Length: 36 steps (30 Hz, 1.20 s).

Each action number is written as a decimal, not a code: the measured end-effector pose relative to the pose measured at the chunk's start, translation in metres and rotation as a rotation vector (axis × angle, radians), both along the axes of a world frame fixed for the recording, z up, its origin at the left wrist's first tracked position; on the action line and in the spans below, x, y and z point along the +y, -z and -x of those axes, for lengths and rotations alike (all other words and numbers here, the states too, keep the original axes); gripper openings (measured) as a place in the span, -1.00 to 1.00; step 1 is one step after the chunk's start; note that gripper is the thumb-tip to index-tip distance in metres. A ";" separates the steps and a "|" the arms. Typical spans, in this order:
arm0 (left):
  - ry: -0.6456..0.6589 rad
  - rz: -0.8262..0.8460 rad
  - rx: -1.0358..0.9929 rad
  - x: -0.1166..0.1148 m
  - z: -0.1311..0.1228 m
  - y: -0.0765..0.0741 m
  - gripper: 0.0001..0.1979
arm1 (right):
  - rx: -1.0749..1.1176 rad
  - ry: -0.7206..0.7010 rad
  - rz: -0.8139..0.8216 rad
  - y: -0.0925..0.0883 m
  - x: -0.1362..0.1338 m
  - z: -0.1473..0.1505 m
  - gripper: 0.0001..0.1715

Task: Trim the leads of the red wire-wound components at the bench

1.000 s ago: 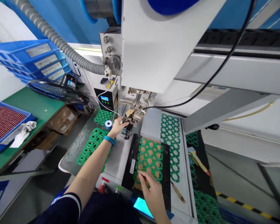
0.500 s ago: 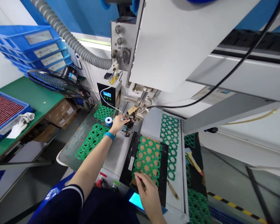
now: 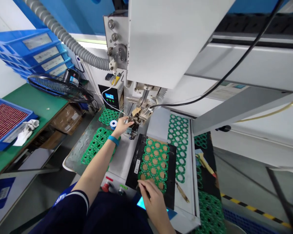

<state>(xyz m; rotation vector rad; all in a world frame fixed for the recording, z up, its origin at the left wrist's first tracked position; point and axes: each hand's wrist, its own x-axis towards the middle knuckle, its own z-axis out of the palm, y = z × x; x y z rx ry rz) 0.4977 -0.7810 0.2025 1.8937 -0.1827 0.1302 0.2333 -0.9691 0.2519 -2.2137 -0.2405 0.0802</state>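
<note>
Head cam: at the workstation, metal parts of the machine head (image 3: 142, 114) are being touched by the L hand (image 3: 122, 126). Its thumb & fingers are being held partly curled, w/ little gap btwn them; which part is being gripped, if any, can't be made out, as the fingertips are being hidden in the mechanism. A blue wristband (image 3: 113, 140) is being worn on that arm.

Nearer, a green PCB panel (image 3: 154, 161) w/ rows of round holes is being supported flat on a black fixture (image 3: 171, 172). The R hand (image 3: 153, 196) is being held at the panel's near L corner, thumb & index tips almost together; whether the panel is being touched or sth tiny pinched can't be made out. A lit screen (image 3: 141, 203) is being partly covered by this hand.

To the panel's R, a 2nd panel (image 3: 181, 152) & a thin tool (image 3: 182, 192) are being supported by the machine bed (image 3: 185, 213). A blue-rimmed spool (image 3: 113, 124) is being partly hidden by the L hand.
</note>
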 end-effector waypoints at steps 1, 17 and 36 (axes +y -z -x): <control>0.015 0.001 -0.001 0.001 0.001 -0.001 -0.80 | -0.002 -0.002 -0.003 0.000 0.000 0.001 -0.77; -0.004 0.059 0.045 -0.005 -0.003 0.000 -0.82 | 0.041 -0.032 0.014 0.003 0.005 0.020 -0.76; -0.028 0.131 0.094 -0.011 -0.002 -0.005 -0.81 | -0.002 -0.028 0.072 0.004 0.011 0.028 -0.73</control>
